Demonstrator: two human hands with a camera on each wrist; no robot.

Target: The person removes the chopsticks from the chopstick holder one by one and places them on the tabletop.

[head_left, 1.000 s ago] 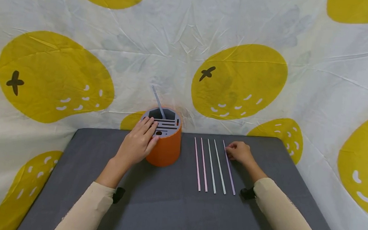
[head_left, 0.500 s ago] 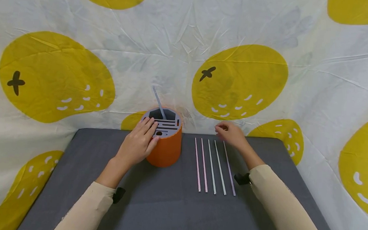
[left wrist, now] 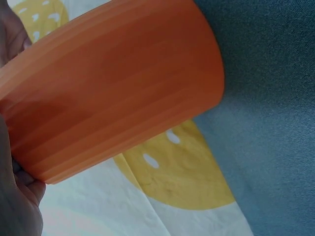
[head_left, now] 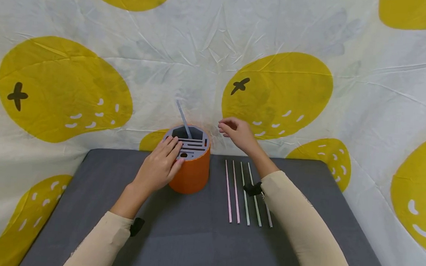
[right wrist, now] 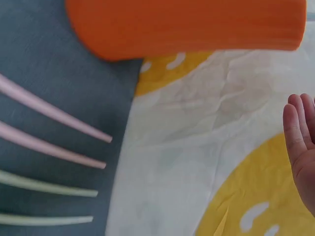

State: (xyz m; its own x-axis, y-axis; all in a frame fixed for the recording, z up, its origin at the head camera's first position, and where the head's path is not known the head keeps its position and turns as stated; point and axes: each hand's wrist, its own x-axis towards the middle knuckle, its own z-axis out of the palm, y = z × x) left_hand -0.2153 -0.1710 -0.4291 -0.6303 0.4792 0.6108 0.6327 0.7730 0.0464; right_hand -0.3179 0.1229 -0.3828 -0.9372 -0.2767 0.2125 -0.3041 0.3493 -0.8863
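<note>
An orange cylindrical holder with a grey slotted top stands at the back of the table. One blue-grey straw leans up out of its rear compartment. My left hand rests on the left of the holder's top, fingers extended over the slots and thumb near the front rim. In the air right of the holder, above its top, is my right hand, fingers relaxed and slightly bent, nothing visible in them. Several straws lie in a row: two pink straws, two pale green straws and a purple straw, partly behind my right forearm.
The table has a dark grey cloth. Right behind its back edge hangs a white curtain printed with yellow fruit. A black wrist strap piece under my right cuff overlaps the green straws in the head view.
My right hand has left the purple straw, which stays lying in the row, and moved up and left toward the holder. My left hand and the holder have stayed put.
</note>
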